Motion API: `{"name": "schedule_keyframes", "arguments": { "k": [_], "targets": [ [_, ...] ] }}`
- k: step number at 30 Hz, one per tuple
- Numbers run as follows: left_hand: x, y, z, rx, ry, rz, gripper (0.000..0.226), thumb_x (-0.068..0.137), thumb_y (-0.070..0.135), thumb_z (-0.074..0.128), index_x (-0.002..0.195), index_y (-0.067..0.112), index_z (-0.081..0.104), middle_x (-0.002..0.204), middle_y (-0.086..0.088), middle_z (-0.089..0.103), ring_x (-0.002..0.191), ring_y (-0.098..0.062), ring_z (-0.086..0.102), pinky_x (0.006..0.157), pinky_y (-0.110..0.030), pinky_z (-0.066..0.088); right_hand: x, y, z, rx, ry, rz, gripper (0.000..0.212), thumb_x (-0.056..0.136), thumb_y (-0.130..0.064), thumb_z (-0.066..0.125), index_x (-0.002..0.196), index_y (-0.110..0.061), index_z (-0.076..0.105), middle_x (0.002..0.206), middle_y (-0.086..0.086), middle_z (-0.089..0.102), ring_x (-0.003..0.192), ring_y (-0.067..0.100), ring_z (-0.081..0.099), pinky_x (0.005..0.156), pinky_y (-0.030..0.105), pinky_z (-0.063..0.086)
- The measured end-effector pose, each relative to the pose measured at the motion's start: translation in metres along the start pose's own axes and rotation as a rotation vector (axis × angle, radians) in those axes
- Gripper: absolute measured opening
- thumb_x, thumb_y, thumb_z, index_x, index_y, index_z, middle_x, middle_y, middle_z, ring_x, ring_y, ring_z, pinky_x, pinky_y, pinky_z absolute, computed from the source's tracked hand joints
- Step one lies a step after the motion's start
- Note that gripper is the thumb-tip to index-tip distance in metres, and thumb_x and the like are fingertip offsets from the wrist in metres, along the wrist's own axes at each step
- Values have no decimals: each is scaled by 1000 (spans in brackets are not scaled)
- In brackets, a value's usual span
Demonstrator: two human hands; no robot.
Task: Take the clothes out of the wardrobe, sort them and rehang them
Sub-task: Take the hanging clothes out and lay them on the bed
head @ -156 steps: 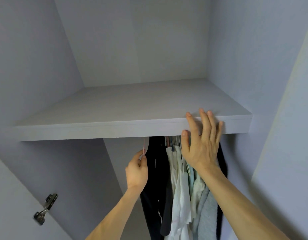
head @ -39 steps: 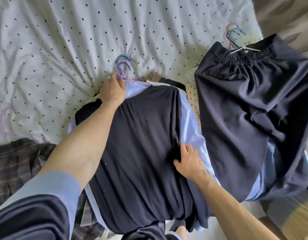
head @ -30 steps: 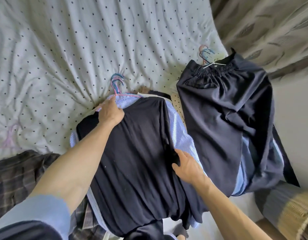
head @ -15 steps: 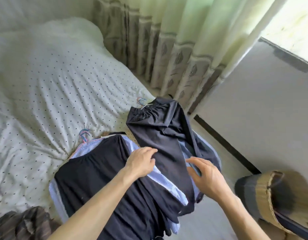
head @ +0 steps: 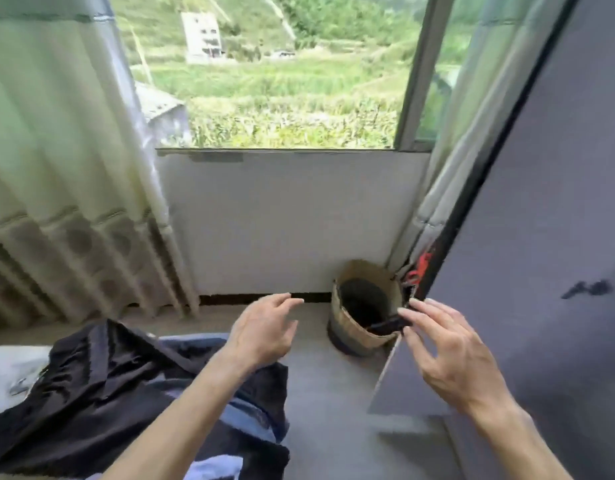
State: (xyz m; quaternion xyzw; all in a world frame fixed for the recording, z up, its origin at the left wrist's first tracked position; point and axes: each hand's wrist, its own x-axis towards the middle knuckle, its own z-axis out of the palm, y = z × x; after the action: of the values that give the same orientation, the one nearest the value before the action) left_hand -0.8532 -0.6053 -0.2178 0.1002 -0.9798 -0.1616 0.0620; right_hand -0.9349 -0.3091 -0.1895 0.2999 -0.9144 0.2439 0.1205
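Note:
A heap of dark navy and light blue clothes (head: 119,393) lies at the lower left, over the edge of the bed. My left hand (head: 264,330) hovers in the air above its right end, fingers relaxed and holding nothing. My right hand (head: 448,351) is raised further right, fingers spread and empty, close to the edge of the grey wardrobe door (head: 541,271). The inside of the wardrobe is out of sight.
A woven basket (head: 365,310) with dark contents stands on the floor by the white wall under the window (head: 271,74). Curtains (head: 67,185) hang at the left and beside the wardrobe door. Grey floor lies between the bed and the wardrobe.
My view has swung from the bed up and right toward the window and wardrobe door. Both hands have let go of the clothes and lifted off them.

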Motion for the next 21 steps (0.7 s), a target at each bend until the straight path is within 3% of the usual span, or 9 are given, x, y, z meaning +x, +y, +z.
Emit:
{"name": "schedule_keyframes", "arguments": {
  "k": [5,12,15,21],
  "targets": [
    [74,162,28,-21,-62,351,50,99,34,51,148,33,44,152,8,43,141,-14,38,116,-26,27,-58,101,-82,-107,171,310,35,92,-36,53,122,-30,70,133,-8,62,131,13,49,111,23,31],
    [120,365,65,-79,-145,798,52,99,37,48,150,40,36,157,10,35,143,-17,36,116,-32,29,-150,173,-172,-274,391,637,38,95,-40,48,124,-29,68,133,-8,62,130,13,50,111,27,35],
    [129,442,70,-138,-114,977,52,97,32,51,148,38,39,158,7,33,142,-21,37,115,-36,32,-181,186,-198,-339,461,752,44,95,-46,41,126,-29,67,134,-10,61,131,12,48,111,28,37],
    [147,566,60,-296,11,1252,61,92,24,62,150,26,42,161,-9,28,141,-35,37,113,-50,36,-228,199,-232,-461,520,998,35,99,-35,52,132,-31,62,140,-13,54,136,9,41,114,24,29]
  ]
}}
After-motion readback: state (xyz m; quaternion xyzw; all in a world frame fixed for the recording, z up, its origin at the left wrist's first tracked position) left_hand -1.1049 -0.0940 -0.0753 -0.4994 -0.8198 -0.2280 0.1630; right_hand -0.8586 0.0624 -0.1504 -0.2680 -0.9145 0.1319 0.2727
